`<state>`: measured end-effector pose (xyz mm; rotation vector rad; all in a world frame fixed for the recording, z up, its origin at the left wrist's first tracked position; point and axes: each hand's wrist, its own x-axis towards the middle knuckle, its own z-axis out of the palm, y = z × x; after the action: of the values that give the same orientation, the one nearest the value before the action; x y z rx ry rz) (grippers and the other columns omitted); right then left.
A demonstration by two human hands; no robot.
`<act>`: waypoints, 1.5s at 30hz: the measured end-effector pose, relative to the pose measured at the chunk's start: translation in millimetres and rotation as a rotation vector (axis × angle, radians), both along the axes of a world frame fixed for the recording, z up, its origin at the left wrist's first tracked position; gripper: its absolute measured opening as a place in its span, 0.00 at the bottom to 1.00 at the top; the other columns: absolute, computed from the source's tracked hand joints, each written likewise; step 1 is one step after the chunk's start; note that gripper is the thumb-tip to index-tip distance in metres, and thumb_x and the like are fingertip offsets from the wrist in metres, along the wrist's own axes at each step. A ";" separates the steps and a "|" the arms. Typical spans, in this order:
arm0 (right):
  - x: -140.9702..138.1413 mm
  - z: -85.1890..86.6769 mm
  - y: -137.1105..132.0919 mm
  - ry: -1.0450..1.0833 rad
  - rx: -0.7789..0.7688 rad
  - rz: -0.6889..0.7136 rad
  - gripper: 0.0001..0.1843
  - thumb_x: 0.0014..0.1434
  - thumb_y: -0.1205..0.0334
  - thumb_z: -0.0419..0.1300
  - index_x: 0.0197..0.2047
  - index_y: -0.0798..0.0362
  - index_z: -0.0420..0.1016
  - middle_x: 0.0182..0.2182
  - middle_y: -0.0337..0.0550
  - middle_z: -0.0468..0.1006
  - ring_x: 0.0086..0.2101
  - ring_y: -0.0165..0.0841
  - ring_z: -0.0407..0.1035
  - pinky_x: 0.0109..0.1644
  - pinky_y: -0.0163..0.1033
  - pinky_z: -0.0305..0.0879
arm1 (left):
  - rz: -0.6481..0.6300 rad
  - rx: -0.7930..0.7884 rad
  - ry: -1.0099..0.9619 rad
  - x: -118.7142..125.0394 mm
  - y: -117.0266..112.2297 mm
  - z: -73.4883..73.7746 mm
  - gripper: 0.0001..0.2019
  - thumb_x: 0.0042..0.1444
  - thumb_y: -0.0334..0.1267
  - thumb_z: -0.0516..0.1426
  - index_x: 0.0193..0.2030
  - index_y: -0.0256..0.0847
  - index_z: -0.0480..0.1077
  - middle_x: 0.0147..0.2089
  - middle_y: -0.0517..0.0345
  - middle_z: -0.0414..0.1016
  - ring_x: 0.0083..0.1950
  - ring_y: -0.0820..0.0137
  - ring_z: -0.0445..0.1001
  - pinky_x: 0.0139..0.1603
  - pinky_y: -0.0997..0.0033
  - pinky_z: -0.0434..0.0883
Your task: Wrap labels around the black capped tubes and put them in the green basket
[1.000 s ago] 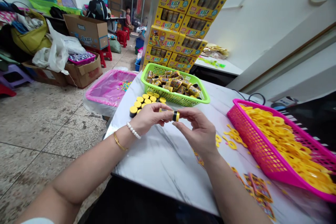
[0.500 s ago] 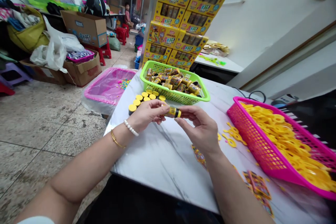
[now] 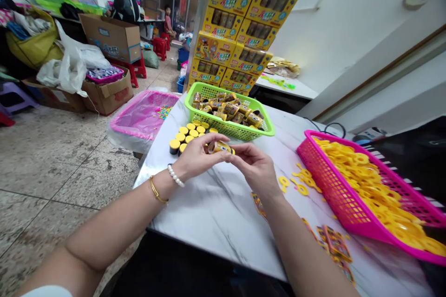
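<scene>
Between my two hands, above the marble-patterned table [image 3: 209, 209], is a small printed yellow-and-brown plastic cup [image 3: 219, 147]. My left hand [image 3: 197, 155] is closed around its left side, with thumb and fingers along the body. At the cup's right end, the fingertips of my right hand [image 3: 254, 162] pinch it, partly hiding that end. Just behind my left hand stand several dark cups with yellow lids [image 3: 180, 137] in rows. A green basket [image 3: 256, 135] beyond my hands holds many similar printed cups [image 3: 232, 109].
At right, a pink basket [image 3: 334, 199] holds yellow plastic ring pieces [image 3: 369, 181]; a few lie beside it. Printed cards [image 3: 336, 243] lie near the front edge. Yellow boxes [image 3: 218, 48] are stacked behind. A pink plastic-lined basket [image 3: 135, 118] is at left. One person [image 3: 125, 7] sits far back.
The cup has turned so its printed side and left end show more. My right hand has moved slightly left, closer to my left hand. The view has shifted slightly.
</scene>
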<state>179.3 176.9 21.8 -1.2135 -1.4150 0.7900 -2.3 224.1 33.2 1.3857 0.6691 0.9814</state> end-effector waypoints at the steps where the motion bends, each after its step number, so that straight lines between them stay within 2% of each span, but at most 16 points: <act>1: 0.0 0.1 0.3 0.008 0.044 -0.028 0.19 0.50 0.51 0.74 0.40 0.51 0.79 0.33 0.42 0.83 0.33 0.34 0.78 0.42 0.44 0.79 | 0.028 -0.019 0.017 0.0 -0.6 0.9 0.23 0.48 0.44 0.69 0.49 0.36 0.73 0.32 0.61 0.73 0.26 0.77 0.71 0.25 0.76 0.65; 3: 0.4 1.3 -0.2 -0.007 0.138 -0.075 0.20 0.47 0.52 0.76 0.41 0.50 0.79 0.35 0.42 0.83 0.34 0.34 0.78 0.44 0.44 0.79 | 0.060 -0.064 0.036 -0.8 -0.3 2.5 0.24 0.51 0.48 0.68 0.50 0.35 0.72 0.32 0.61 0.73 0.22 0.78 0.69 0.21 0.77 0.64; 6: 1.2 2.6 -1.4 -0.047 0.206 -0.077 0.20 0.46 0.53 0.76 0.41 0.49 0.80 0.36 0.42 0.83 0.35 0.34 0.78 0.45 0.44 0.79 | 0.021 -0.094 0.038 -2.1 2.6 2.4 0.17 0.53 0.48 0.65 0.39 0.34 0.72 0.27 0.61 0.72 0.20 0.78 0.67 0.20 0.77 0.63; 9: 0.4 1.0 -0.6 -0.031 0.144 -0.063 0.19 0.47 0.51 0.76 0.40 0.50 0.81 0.36 0.42 0.84 0.34 0.35 0.78 0.44 0.45 0.79 | 0.001 -0.065 0.054 -1.8 6.0 -2.4 0.13 0.52 0.43 0.66 0.35 0.35 0.73 0.24 0.62 0.71 0.22 0.77 0.68 0.23 0.77 0.64; 13: -3.4 -2.4 1.4 0.041 -0.030 -0.030 0.18 0.49 0.47 0.74 0.36 0.52 0.81 0.27 0.41 0.83 0.27 0.33 0.76 0.35 0.43 0.79 | 0.034 0.065 0.121 -0.2 5.8 -8.1 0.10 0.51 0.41 0.66 0.36 0.36 0.77 0.26 0.61 0.73 0.25 0.77 0.68 0.26 0.77 0.63; 16: -6.5 -2.8 -0.1 0.041 -0.041 0.004 0.18 0.52 0.47 0.72 0.37 0.53 0.81 0.27 0.40 0.82 0.27 0.33 0.76 0.35 0.43 0.79 | 0.016 0.058 0.120 -0.6 2.0 -4.1 0.13 0.50 0.42 0.67 0.37 0.36 0.76 0.28 0.61 0.74 0.26 0.77 0.69 0.26 0.77 0.64; 20: -5.3 -0.9 -4.0 -0.095 0.145 -0.080 0.18 0.51 0.51 0.74 0.42 0.52 0.81 0.35 0.42 0.84 0.33 0.34 0.78 0.43 0.45 0.79 | 0.011 -0.099 0.100 -3.2 0.5 4.5 0.22 0.52 0.51 0.66 0.46 0.37 0.72 0.31 0.59 0.74 0.22 0.76 0.70 0.21 0.77 0.63; 22: -3.0 -0.2 -5.0 -0.176 0.234 -0.134 0.17 0.51 0.53 0.73 0.42 0.51 0.81 0.37 0.43 0.84 0.35 0.35 0.78 0.46 0.46 0.78 | -0.021 -0.177 0.090 -4.0 2.4 5.1 0.25 0.53 0.57 0.64 0.43 0.36 0.71 0.29 0.59 0.74 0.19 0.77 0.68 0.19 0.77 0.62; 24: -2.1 -1.0 -4.7 -0.223 0.275 -0.143 0.16 0.52 0.55 0.73 0.43 0.50 0.81 0.38 0.43 0.85 0.37 0.36 0.78 0.48 0.47 0.78 | -0.073 -0.171 0.079 -3.7 4.4 2.7 0.24 0.52 0.58 0.64 0.38 0.35 0.71 0.26 0.59 0.73 0.19 0.79 0.66 0.19 0.78 0.61; 27: -4.6 -5.7 -2.1 -0.132 0.188 -0.117 0.15 0.52 0.54 0.73 0.41 0.50 0.82 0.38 0.43 0.86 0.36 0.36 0.79 0.47 0.48 0.79 | -0.077 -0.060 0.082 -1.1 6.2 -3.5 0.20 0.51 0.52 0.66 0.37 0.35 0.74 0.23 0.62 0.71 0.21 0.78 0.67 0.22 0.79 0.63; 30: -7.0 -9.2 1.9 0.046 0.025 -0.076 0.16 0.50 0.50 0.73 0.36 0.52 0.82 0.32 0.42 0.85 0.30 0.35 0.79 0.41 0.46 0.81 | -0.046 -0.001 0.097 1.8 6.7 -8.3 0.18 0.51 0.47 0.67 0.40 0.35 0.76 0.24 0.62 0.72 0.24 0.77 0.70 0.26 0.78 0.66; 34: -2.1 -3.8 4.8 0.125 -0.089 0.010 0.19 0.49 0.46 0.73 0.34 0.54 0.81 0.26 0.41 0.83 0.26 0.32 0.77 0.35 0.43 0.80 | -0.119 -0.061 0.063 3.4 5.8 -9.3 0.20 0.52 0.52 0.66 0.39 0.34 0.74 0.27 0.59 0.74 0.23 0.77 0.69 0.23 0.77 0.66; 41: 6.4 5.0 2.6 0.108 -0.073 0.074 0.20 0.49 0.51 0.74 0.41 0.54 0.81 0.32 0.44 0.85 0.29 0.33 0.78 0.35 0.43 0.80 | -0.122 -0.127 0.013 2.0 4.5 -6.6 0.26 0.46 0.57 0.69 0.38 0.35 0.71 0.28 0.60 0.74 0.22 0.79 0.70 0.22 0.79 0.66; 43: 4.9 4.2 0.7 0.038 -0.019 0.063 0.19 0.50 0.52 0.74 0.42 0.54 0.80 0.34 0.45 0.85 0.31 0.34 0.79 0.39 0.44 0.81 | -0.141 -0.159 0.013 0.9 5.1 -6.0 0.26 0.46 0.58 0.68 0.37 0.35 0.71 0.27 0.61 0.74 0.21 0.79 0.69 0.21 0.80 0.65; 45: 3.1 3.9 -1.4 -0.087 0.098 0.038 0.17 0.53 0.54 0.72 0.44 0.52 0.80 0.38 0.46 0.85 0.35 0.36 0.80 0.44 0.47 0.80 | -0.166 -0.219 0.025 0.0 5.9 -5.8 0.26 0.47 0.60 0.67 0.34 0.35 0.71 0.25 0.61 0.73 0.19 0.79 0.68 0.19 0.80 0.63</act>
<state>182.3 175.4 25.7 -1.1601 -1.5342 0.6925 -2.3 230.0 27.4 1.2404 0.6488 0.7383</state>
